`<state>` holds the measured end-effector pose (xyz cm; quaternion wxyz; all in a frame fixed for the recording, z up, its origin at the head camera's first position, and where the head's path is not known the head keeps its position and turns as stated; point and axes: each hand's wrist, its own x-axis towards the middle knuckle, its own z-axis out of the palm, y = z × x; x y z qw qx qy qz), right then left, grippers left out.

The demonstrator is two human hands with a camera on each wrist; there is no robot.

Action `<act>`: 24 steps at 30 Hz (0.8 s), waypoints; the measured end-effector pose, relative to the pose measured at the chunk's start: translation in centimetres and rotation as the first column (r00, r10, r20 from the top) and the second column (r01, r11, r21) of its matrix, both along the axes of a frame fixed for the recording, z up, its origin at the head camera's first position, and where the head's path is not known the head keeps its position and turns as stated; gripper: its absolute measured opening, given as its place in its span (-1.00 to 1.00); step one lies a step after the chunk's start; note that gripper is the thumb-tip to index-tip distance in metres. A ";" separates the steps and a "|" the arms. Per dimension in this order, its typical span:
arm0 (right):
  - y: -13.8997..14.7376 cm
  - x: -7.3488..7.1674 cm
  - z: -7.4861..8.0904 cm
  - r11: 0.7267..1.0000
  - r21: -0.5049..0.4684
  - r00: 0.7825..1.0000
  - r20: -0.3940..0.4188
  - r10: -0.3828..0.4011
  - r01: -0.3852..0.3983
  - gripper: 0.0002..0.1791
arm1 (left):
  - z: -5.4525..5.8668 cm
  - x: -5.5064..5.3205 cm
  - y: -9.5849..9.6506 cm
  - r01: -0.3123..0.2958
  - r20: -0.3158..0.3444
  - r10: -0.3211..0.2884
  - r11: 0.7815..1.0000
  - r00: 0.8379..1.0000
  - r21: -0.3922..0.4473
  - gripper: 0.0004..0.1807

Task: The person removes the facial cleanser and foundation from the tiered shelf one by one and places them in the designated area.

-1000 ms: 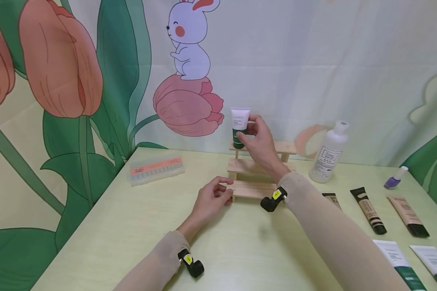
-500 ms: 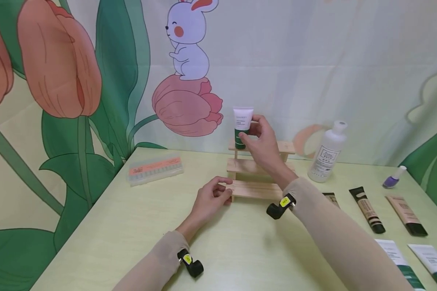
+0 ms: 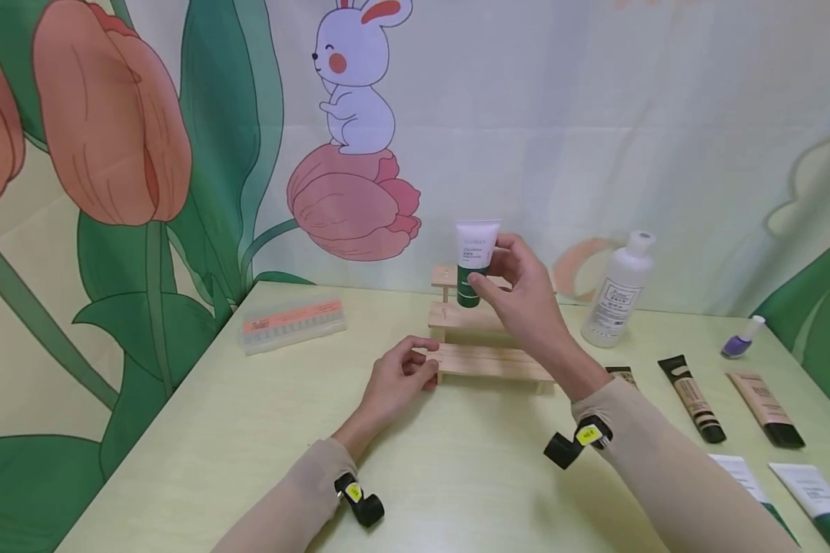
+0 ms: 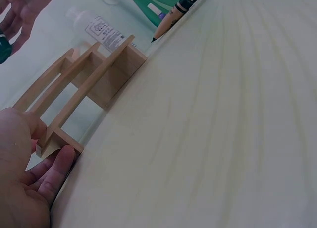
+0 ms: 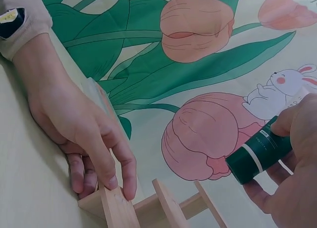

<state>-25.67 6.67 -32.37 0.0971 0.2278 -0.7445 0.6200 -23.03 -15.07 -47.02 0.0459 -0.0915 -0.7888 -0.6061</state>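
My right hand [image 3: 526,296] pinches a small white and green squeeze tube [image 3: 476,265], held upright, cap end down, in front of the upper steps of a three-step wooden rack [image 3: 494,362]. In the right wrist view the tube's green cap end [image 5: 260,153] shows between thumb and fingers. My left hand [image 3: 396,384] grips the left end of the rack's lowest step, as the left wrist view shows with the fingers [image 4: 59,171] at the step's end. The right hand and tube hide part of the top and middle steps.
A clear plastic case with an orange label [image 3: 293,324] lies left of the rack. A white bottle [image 3: 619,292] stands to its right, near purple nail polish [image 3: 742,339]. Dark and beige tubes [image 3: 765,409] and white-green tubes [image 3: 812,499] lie on the right. A printed cloth hangs behind.
The right hand has drawn the squeeze tube off the top step, toward me and slightly right and down in view. The left hand keeps its place on the rack.
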 end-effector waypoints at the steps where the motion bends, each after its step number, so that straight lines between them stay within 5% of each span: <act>1: 0.2 0.2 0.0 1.000 0.000 1.000 -0.003 0.000 0.000 -0.47 | 0.0 0.0 0.0 -0.001 0.000 0.001 1.000 1.000 0.000 -0.72; 24: 7.0 4.7 0.4 0.993 0.051 0.993 -0.052 -0.104 0.106 -0.48 | -0.2 0.0 -0.1 0.017 -0.009 -0.017 1.000 1.000 0.018 -0.72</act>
